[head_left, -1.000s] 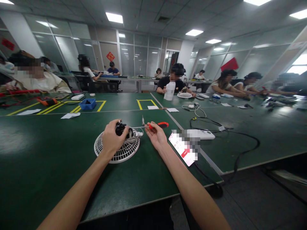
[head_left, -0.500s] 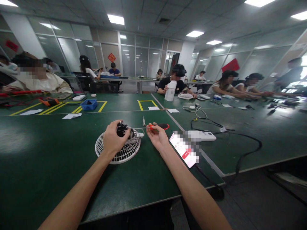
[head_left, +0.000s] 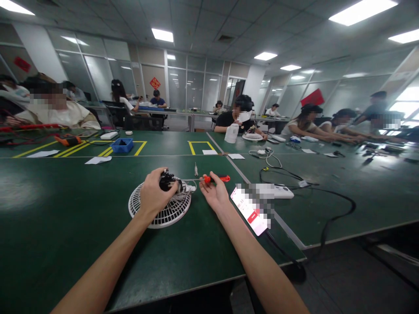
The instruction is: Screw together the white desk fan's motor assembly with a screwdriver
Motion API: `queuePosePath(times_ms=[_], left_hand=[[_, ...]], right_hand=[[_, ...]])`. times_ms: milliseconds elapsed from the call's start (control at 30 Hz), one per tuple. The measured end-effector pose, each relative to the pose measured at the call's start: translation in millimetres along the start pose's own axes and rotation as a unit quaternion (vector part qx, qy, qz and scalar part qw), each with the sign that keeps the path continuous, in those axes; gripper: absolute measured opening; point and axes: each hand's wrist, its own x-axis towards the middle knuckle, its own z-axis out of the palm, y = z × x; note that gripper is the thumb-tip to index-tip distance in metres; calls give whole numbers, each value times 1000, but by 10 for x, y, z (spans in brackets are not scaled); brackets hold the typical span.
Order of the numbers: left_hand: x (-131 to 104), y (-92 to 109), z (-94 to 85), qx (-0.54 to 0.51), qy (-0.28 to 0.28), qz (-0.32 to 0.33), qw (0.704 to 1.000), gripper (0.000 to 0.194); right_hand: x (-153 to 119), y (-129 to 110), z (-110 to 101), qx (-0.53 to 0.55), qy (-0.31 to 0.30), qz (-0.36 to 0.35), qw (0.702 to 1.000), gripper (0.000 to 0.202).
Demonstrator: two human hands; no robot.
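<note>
My left hand (head_left: 154, 190) is wrapped round a black fan motor (head_left: 166, 179) with pale wires, which sits on a round white fan grille (head_left: 170, 213). The grille lies flat on the green table. In the fingers of my right hand (head_left: 214, 192) is a screwdriver (head_left: 221, 179) with a red and black handle. Its shaft lies level and points left, toward the motor. Whether the tip touches the motor I cannot make out. A small pointed tool (head_left: 196, 169) lies just beyond the screwdriver.
A lit phone (head_left: 250, 214) and a white power strip (head_left: 276, 191) lie right of my right hand. Black cables (head_left: 340, 198) trail across the right side. Farther off are a blue bin (head_left: 122, 145) and paper slips (head_left: 98, 160). Several people sit at the tables.
The screwdriver handle has turned in my right hand and shows more red. My left hand keeps its hold on the motor. The view has shifted slightly.
</note>
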Motion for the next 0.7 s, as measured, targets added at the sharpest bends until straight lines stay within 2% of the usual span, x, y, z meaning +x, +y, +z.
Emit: queuePosePath(times_ms=[133,367,500,700], left_hand=[[5,16,-12,-2,0,-3,1000,54],[6,11,2,-8,8,-15,1000,52],[8,6,12,-7,6,-17,1000,51],[14,29,-1,-6,11,-11,1000,51]], right_hand=[[-22,-3,17,-25,39,5,999,16],[-53,-25,42,16,11,-13,1000,22],[-34,-33,40,41,-12,-16,999,17],[-19,-21,27,2,47,-3,999,19]])
